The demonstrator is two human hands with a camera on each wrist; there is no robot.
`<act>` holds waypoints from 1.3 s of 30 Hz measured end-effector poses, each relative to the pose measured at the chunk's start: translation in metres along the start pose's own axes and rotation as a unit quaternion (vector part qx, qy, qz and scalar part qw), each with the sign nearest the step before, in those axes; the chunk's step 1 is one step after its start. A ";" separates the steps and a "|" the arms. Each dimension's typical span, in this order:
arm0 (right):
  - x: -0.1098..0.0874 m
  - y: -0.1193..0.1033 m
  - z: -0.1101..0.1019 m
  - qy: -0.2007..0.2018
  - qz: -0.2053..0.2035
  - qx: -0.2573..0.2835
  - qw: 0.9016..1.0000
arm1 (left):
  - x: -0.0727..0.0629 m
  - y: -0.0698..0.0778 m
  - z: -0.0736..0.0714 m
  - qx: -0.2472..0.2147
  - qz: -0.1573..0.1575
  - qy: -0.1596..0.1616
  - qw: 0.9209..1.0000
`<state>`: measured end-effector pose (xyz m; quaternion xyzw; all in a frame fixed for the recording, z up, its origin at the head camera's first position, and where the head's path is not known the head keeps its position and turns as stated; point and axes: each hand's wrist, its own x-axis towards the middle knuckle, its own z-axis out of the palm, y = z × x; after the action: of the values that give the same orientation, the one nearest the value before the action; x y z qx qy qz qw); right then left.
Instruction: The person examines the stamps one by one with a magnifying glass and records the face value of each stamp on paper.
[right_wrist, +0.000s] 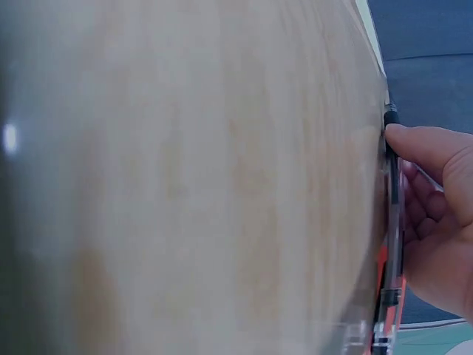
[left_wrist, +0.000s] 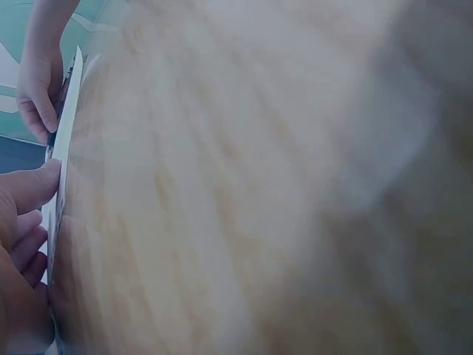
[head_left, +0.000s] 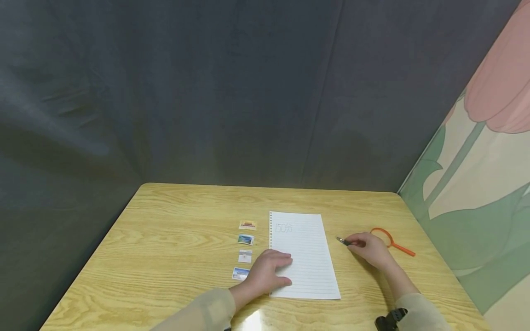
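A lined sheet of paper (head_left: 304,243) with holes down its left edge lies on the table, with faint pencil-grey writing near its top left. My left hand (head_left: 269,272) rests over the sheet's lower left part, thumb and fingers spread. To the right of the sheet, my right hand (head_left: 370,250) pinches a pen near the table. In the right wrist view the pen (right_wrist: 392,185) shows a black grip and clear barrel, with the thumb against the grip and the other fingers behind it. Its tip end points left toward the paper.
Several small stamp-like picture cards, among them a yellow one (head_left: 247,225) and a green-blue one (head_left: 246,239), form a column left of the paper. The lowest card (head_left: 240,274) is partly behind my left hand. An orange magnifying glass (head_left: 402,249) lies beyond my right hand.
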<state>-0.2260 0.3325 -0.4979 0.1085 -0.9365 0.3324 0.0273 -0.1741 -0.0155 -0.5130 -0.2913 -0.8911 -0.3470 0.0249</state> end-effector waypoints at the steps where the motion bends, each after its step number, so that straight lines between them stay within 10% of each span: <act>1: 0.001 -0.001 -0.001 -0.005 0.005 0.007 1.000 | 0.000 0.001 -0.001 0.003 -0.001 -0.001 1.000; 11: 0.008 -0.016 -0.008 -0.050 0.040 0.045 0.997 | 0.004 0.005 -0.003 -0.005 -0.051 -0.023 0.998; 23: 0.016 -0.026 -0.012 -0.084 -0.003 0.228 0.970 | 0.005 0.010 -0.009 -0.024 -0.072 -0.035 0.996; 39: 0.031 -0.024 0.021 -0.119 -0.022 0.511 0.851 | 0.005 0.007 -0.005 -0.031 -0.084 -0.036 0.995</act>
<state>-0.2503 0.2955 -0.4954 0.1664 -0.6281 0.7479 -0.1359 -0.1757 -0.0118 -0.5042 -0.2286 -0.9014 -0.3650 -0.0457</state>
